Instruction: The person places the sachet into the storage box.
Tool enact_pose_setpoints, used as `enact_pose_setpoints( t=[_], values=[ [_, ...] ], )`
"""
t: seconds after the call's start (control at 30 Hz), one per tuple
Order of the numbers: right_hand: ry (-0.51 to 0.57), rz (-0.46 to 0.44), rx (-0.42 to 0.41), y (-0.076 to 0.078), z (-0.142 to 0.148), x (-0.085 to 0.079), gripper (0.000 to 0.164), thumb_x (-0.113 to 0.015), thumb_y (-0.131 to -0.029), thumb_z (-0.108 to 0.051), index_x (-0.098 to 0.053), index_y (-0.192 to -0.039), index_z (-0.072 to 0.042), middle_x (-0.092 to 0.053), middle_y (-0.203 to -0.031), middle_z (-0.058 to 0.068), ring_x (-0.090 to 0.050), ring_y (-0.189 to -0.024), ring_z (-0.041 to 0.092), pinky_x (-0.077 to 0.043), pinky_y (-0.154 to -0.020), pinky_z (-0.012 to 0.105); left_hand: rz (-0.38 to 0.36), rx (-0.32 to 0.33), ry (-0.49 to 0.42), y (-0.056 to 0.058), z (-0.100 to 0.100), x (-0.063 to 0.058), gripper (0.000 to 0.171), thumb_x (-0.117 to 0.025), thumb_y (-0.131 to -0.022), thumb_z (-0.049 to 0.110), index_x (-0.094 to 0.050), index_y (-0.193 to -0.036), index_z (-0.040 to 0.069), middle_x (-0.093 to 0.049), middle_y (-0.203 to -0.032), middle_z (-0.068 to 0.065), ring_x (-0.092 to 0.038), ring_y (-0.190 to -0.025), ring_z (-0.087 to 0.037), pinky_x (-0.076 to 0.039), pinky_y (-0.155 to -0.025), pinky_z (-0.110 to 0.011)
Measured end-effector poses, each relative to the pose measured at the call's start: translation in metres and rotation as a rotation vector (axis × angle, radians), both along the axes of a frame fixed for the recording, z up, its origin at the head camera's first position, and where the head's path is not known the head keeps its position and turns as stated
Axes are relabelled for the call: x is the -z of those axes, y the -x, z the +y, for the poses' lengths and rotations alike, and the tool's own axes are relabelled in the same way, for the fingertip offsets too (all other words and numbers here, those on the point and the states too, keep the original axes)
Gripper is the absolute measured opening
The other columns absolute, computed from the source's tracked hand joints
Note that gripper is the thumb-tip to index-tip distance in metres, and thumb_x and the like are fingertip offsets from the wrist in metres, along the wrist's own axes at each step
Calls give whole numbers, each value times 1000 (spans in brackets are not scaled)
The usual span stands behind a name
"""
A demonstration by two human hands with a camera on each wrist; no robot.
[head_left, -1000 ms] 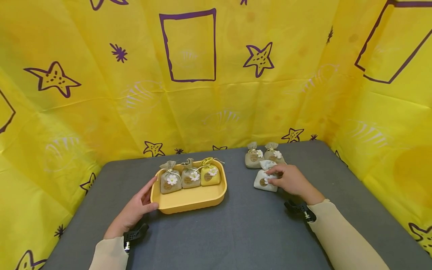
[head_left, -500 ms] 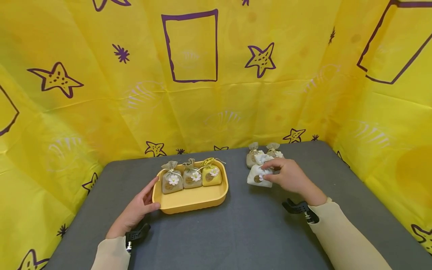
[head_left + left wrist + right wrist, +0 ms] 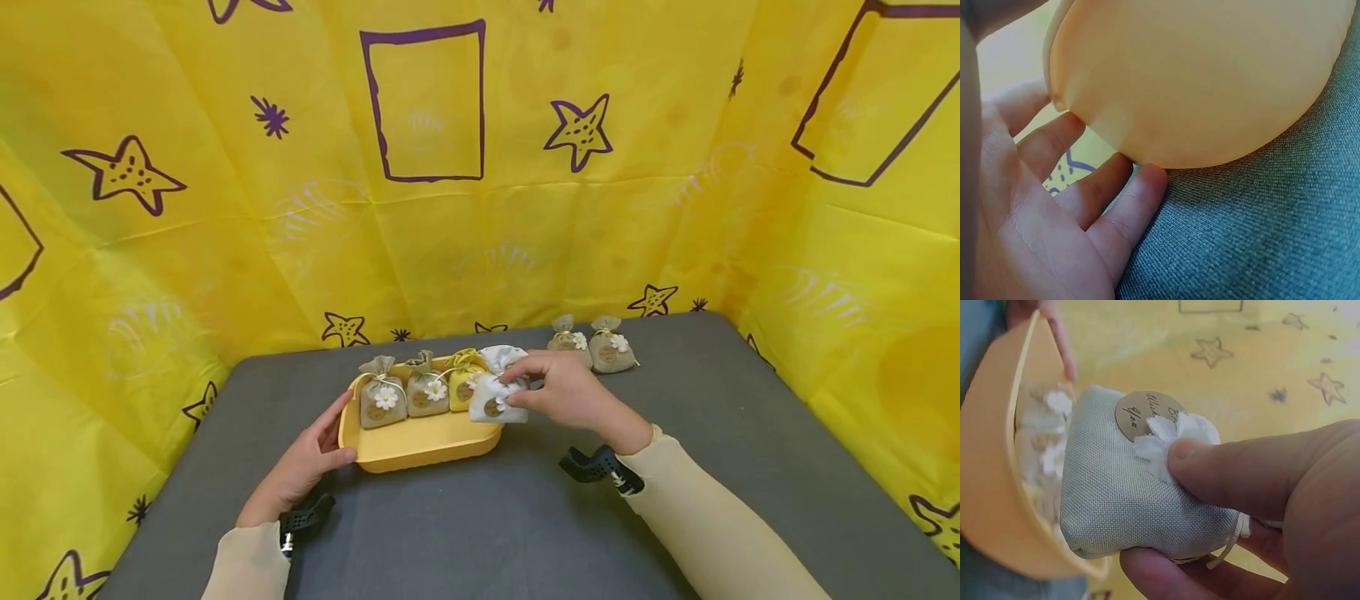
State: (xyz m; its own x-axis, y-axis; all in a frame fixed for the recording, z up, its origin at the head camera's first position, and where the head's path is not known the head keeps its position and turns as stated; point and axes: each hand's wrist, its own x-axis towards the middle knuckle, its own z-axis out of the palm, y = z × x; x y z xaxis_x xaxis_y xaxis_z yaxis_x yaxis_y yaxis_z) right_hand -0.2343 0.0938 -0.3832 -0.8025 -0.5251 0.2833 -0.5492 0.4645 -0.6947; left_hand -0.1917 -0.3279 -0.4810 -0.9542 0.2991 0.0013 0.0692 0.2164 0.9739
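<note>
My right hand (image 3: 566,396) pinches a white drawstring sachet (image 3: 491,404), thumb on its white flower, over the right end of a yellow tray (image 3: 420,457). The right wrist view shows the sachet (image 3: 1129,487) close up, with a round brown tag printed with writing. My left hand (image 3: 303,462) holds the tray's left end, its fingertips against the wall in the left wrist view. Inside the tray, along its back, stand a grey-brown sachet (image 3: 381,408), another grey-brown sachet (image 3: 427,398) and a yellow sachet (image 3: 459,392), partly hidden by the white one.
Two beige sachets stand at the back right of the grey cloth-covered table (image 3: 465,533): the left sachet (image 3: 566,340) is partly behind my right hand, the right sachet (image 3: 611,354) beside it. A yellow patterned curtain (image 3: 450,250) encloses the table's back and sides.
My right hand has lifted the white sachet from in front of the beige ones and carried it left to the tray. The left hand has stayed at the tray's left end.
</note>
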Motion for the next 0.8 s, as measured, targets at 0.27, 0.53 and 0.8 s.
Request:
enact_pose_setpoints(
  t=[0.27, 0.53, 0.8],
  values=[
    [-16, -86, -54, -4, -39, -2, 23, -80, -87, -18, -77, -109, -21, -69, -116, -6, -61, -111, 17, -52, -85, 38, -1, -1, 4, 0, 0, 0, 87, -67, -96, 12, -10, -162, 19, -8, -166, -9, -20, -147, -35, -42, -100, -24],
    [-68, -130, -54, 0, -74, 7, 21, -80, -86, -21, -77, -107, -27, -67, -112, -12, -59, -91, 9, -49, -76, 32, 2, 6, 4, 0, 0, -1, 86, -67, -97, 13, -10, -162, 18, -7, -166, -10, -19, -147, -35, -41, -100, -23],
    [-118, -111, -79, 8, -119, 21, 18, -81, -85, -21, -77, -101, -28, -67, -108, -16, -59, -97, 4, -49, -81, 25, 3, -11, 28, 1, 0, -2, 88, -68, -96, 14, -10, -162, 18, -7, -165, -10, -17, -148, -34, -40, -99, -20]
  ],
)
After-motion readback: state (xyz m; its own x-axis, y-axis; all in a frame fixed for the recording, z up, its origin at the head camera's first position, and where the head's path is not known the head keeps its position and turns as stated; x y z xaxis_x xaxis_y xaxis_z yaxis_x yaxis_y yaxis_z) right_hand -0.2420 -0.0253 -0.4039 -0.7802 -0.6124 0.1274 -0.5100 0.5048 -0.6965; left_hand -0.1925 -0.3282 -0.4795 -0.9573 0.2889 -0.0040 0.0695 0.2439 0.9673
